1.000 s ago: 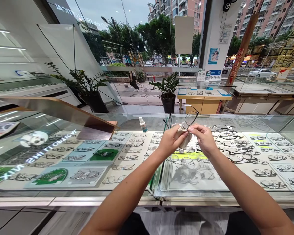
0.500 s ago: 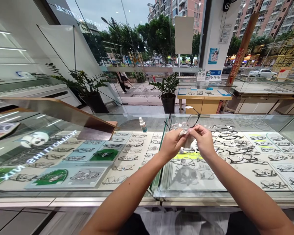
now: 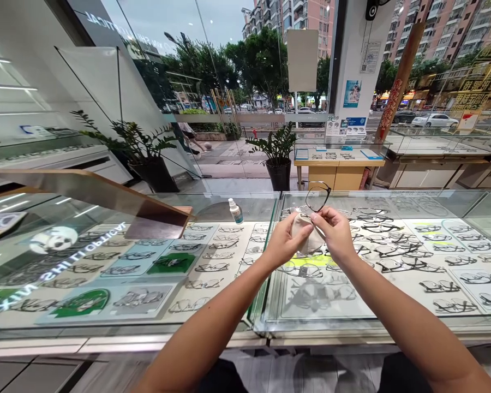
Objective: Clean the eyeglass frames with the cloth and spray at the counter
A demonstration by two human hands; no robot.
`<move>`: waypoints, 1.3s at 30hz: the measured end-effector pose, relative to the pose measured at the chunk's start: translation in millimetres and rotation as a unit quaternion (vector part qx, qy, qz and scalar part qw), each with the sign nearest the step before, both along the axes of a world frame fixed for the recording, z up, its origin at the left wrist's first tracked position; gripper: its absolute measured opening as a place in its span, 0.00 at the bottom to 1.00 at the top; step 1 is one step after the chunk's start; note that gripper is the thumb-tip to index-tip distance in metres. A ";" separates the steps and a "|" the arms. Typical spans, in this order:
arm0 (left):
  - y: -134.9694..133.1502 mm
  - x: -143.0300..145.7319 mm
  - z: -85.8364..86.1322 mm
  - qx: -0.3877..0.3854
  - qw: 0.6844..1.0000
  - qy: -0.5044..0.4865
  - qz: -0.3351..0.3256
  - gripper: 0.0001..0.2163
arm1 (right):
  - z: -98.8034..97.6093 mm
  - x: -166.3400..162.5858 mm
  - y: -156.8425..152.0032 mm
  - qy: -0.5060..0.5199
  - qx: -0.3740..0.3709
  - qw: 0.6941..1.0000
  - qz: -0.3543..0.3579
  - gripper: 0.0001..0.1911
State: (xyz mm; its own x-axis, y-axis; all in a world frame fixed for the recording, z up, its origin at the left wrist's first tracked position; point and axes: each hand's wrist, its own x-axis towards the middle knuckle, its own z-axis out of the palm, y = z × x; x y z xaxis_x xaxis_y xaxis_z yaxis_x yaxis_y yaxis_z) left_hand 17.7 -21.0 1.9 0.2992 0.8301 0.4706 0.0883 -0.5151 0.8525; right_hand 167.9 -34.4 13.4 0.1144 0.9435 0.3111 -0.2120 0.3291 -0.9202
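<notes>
Above the right glass case I have a pair of eyeglasses (image 3: 328,192) between my hands, one lens standing up above my fingers. My right hand (image 3: 334,230) is closed, pinching the dark frame. My left hand (image 3: 285,240) is closed on a pale cleaning cloth (image 3: 301,225), which is bunched against the eyeglasses. Part of the frame is hidden behind the cloth and fingers. On the glass top to the left of my hands stands a small white spray bottle (image 3: 235,212) with a blue-green label.
Rows of eyeglasses (image 3: 213,267) lie inside the glass display case (image 3: 265,327) beneath my arms. A tilted wooden-framed mirror or board (image 3: 106,191) rests on the left. Beyond are potted plants (image 3: 279,173), a small display table (image 3: 339,162) and the shop window.
The eyeglasses have turned, so the lens stands more upright. More of the cloth shows in my left hand. The view has shifted slightly.
</notes>
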 end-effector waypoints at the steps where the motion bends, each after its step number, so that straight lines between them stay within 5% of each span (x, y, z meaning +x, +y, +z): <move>1: -0.6 0.8 -0.4 -0.014 1.000 -0.020 -0.001 0.21 | 0.1 -0.9 -0.7 0.027 -0.017 0.999 0.024 0.18; 8: -1.6 6.2 -2.3 -0.125 0.985 -0.109 -0.048 0.29 | 5.7 0.6 -0.8 0.155 -0.141 0.965 0.161 0.26; 18: 3.3 5.9 -9.3 -0.226 0.959 -0.140 -0.103 0.31 | 5.3 6.2 3.5 0.138 -0.099 0.970 0.174 0.23; 29: 13.2 -6.2 1.8 -0.155 0.982 -0.066 -0.083 0.32 | 15.3 20.1 7.1 0.045 -0.053 0.983 0.171 0.21; 39: 14.4 -12.0 13.3 -0.150 0.981 -0.117 -0.035 0.33 | 13.0 24.6 7.9 -0.043 -0.032 0.977 0.208 0.20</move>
